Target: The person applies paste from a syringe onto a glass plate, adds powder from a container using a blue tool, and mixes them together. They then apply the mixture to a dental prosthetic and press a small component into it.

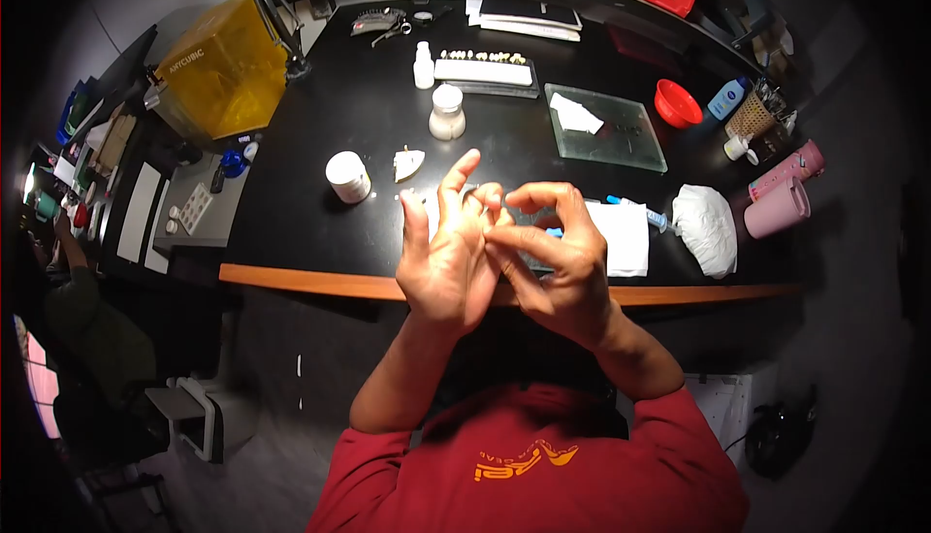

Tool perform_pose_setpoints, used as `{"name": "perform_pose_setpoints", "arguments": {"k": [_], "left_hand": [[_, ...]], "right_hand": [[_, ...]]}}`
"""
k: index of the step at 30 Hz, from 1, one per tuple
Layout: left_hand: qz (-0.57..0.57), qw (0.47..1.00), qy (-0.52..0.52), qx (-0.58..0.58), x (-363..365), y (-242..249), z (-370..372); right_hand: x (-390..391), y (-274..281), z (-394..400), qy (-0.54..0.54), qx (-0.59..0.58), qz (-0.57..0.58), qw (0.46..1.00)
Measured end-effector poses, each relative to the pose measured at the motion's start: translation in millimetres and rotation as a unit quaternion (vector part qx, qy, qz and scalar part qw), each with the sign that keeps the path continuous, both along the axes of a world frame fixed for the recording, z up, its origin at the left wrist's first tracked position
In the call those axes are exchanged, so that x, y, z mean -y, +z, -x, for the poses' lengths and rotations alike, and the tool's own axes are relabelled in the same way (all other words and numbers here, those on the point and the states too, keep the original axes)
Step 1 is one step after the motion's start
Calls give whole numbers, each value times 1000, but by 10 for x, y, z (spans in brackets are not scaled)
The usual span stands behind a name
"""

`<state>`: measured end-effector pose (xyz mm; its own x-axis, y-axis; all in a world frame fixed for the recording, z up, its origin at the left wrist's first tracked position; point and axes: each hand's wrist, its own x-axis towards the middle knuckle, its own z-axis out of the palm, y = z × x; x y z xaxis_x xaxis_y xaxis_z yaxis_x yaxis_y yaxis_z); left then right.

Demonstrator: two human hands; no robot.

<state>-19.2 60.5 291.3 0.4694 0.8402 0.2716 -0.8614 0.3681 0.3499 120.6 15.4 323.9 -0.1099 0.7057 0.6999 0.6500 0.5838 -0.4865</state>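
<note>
My left hand (448, 252) is raised over the table's front edge, palm up, with the thumb and some fingers spread and others bent. My right hand (558, 257) meets it from the right, its thumb and index finger pinched at the left hand's outer fingers. Whatever lies in that pinch is too small to name. Behind the hands are a white jar (348, 177), a small white piece (408, 164) and a white-lidded bottle (447, 113). A white cloth (627, 240) and a blue syringe (635, 211) lie right of my right hand.
A glass plate (606, 128), red bowl (677, 104), white bundle (705, 230) and pink tumbler (777, 208) are on the right. Farther back are a small white bottle (424, 65) and a white tray (484, 72). Another person (92, 324) sits at far left.
</note>
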Motion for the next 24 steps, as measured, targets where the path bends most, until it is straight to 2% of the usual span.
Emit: {"name": "perform_pose_setpoints", "arguments": {"k": [3,5,7,8,11,12,18,20,21,23,24], "left_hand": [[-45,998,37,-21,52,-42,-33],[-67,994,52,-70,96,23,-13],[-108,974,81,-181,83,13,61],[-59,985,82,-143,86,-17,53],[-72,978,103,-167,94,-64,77],[-50,978,110,-171,89,-71,82],[-101,954,152,-238,99,-96,209],[-88,942,180,-268,104,-110,292],[-126,906,243,-324,88,-140,343],[-197,804,362,-428,24,-194,476],[-222,746,412,-473,-11,-195,534]], "right_hand": [[13,50,-25,9,-15,4,1000],[19,78,-29,22,-72,31,997],[4,96,-79,21,-83,22,996],[9,96,-107,20,-89,20,996],[-6,173,-184,45,-59,2,997],[-12,200,-195,57,-58,5,997],[-116,324,-299,128,-3,53,990],[-293,516,-369,166,65,58,982],[-451,646,-437,187,100,60,975],[-1004,928,-711,177,205,-21,963],[-1268,1056,-835,111,203,5,973]]}}
